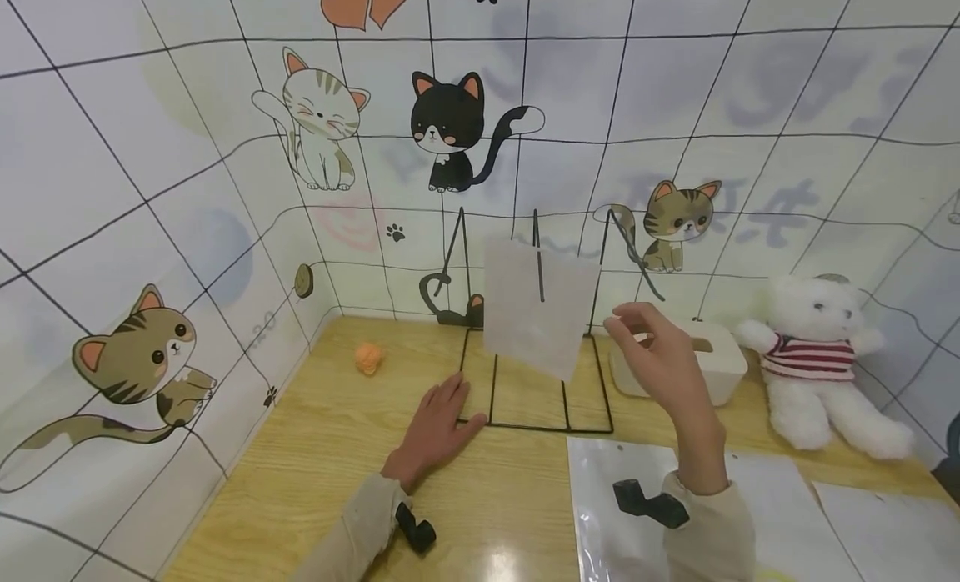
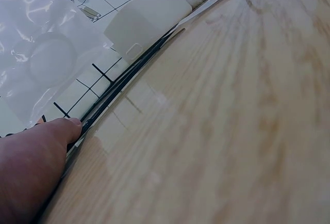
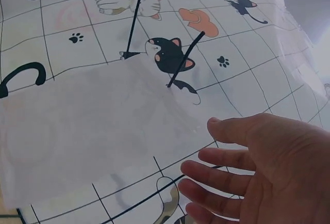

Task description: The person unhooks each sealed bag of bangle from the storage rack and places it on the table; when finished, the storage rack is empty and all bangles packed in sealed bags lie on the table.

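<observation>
A black wire rack (image 1: pixel 551 429) with upright prongs stands on the wooden table. From its middle prong hangs a thin, see-through plastic bag (image 1: pixel 536 315), tilted, with a faint ring shape showing on it in the left wrist view. My left hand (image 1: pixel 438 423) rests flat at the rack's left front corner. In the left wrist view its thumb (image 2: pixel 56 133) touches the black base wire. My right hand (image 1: pixel 654 353) is raised just right of the bag, apart from it. The right wrist view shows that hand's fingers (image 3: pixel 221 180) spread and loosely bent, holding nothing.
Behind the right hand is a white tissue box (image 1: pixel 723 361). A white teddy bear (image 1: pixel 810 365) in a striped shirt sits at the far right. Plastic-covered paper sheets (image 1: pixel 618 499) lie at the right front. A small orange object (image 1: pixel 368 358) sits at the left back.
</observation>
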The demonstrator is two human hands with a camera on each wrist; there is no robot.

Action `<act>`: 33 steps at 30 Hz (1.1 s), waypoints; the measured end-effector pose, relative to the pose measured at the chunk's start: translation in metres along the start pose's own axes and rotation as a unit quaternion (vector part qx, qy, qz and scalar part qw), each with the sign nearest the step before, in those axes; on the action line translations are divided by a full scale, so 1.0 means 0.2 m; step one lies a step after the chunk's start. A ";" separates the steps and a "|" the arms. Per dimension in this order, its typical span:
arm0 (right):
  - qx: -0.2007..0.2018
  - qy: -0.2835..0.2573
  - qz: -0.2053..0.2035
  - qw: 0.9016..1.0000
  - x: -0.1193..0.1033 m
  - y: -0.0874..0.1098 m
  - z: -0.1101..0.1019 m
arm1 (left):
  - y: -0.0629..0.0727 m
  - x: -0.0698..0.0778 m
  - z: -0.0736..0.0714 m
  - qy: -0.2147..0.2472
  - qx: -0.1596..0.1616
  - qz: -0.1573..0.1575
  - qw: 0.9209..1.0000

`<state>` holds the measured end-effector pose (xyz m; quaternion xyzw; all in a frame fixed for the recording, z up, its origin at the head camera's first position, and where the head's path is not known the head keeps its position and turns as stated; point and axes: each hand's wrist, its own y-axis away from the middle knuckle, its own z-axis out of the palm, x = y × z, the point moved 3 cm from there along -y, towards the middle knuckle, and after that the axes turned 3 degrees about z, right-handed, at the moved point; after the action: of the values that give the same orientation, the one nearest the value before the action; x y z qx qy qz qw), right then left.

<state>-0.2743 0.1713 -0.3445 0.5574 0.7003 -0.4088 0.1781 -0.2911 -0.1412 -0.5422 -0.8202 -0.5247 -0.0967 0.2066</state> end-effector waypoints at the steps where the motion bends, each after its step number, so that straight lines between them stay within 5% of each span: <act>1: 0.004 -0.005 0.002 1.000 -0.01 -0.01 0.01 | 0.00 0.00 0.00 0.002 0.001 0.002 1.000; 16: 0.016 -0.107 0.041 0.993 0.01 -0.11 0.20 | 0.01 0.01 -0.02 0.017 0.001 0.001 1.000; 33: 0.028 -0.102 0.003 0.994 0.03 -0.13 0.24 | 0.01 0.03 -0.03 0.015 -0.003 0.001 1.000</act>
<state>-0.3104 0.1362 -0.3683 0.5199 0.6650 -0.4824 0.2342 -0.2872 -0.1400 -0.5353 -0.8195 -0.5207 -0.1104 0.2124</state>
